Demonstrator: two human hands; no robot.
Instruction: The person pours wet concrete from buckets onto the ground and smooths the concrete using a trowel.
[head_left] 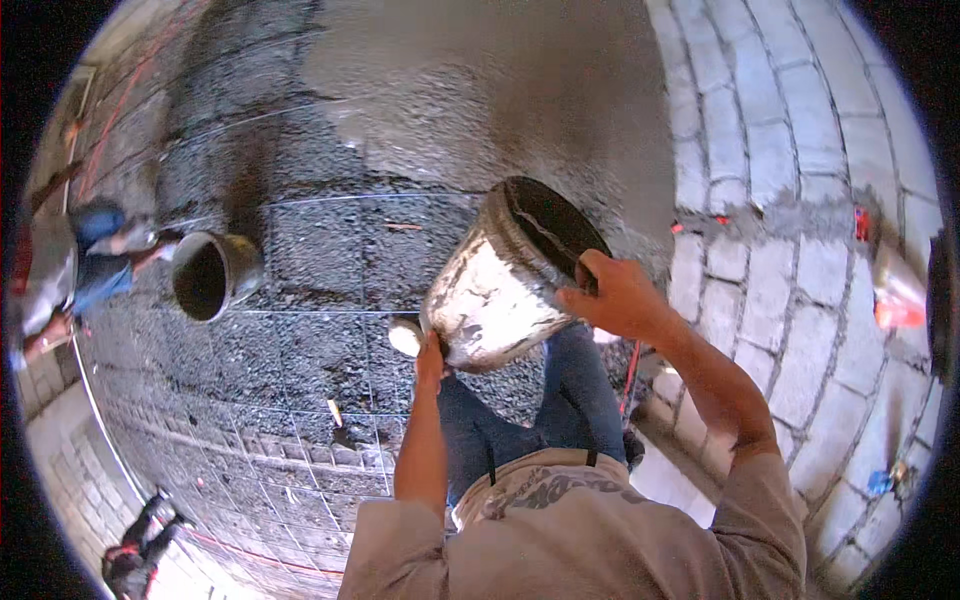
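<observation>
A cement-smeared bucket [495,295] is held tilted in front of my legs, its dark opening toward the upper right. My right hand [615,300] is closed on the rim at the right, while my left hand [432,360] grips the lower left end near its bottom. Beyond the bucket lies smooth wet concrete [410,80], bordered by dark gravel [310,260] under a wire mesh. The bucket's contents are mostly hidden in shadow.
A second bucket [215,275] stands on the gravel at left, beside a crouching person [90,270]. Another person [135,550] is at lower left. A block wall [790,330] runs along the right, with a red-topped item [895,305].
</observation>
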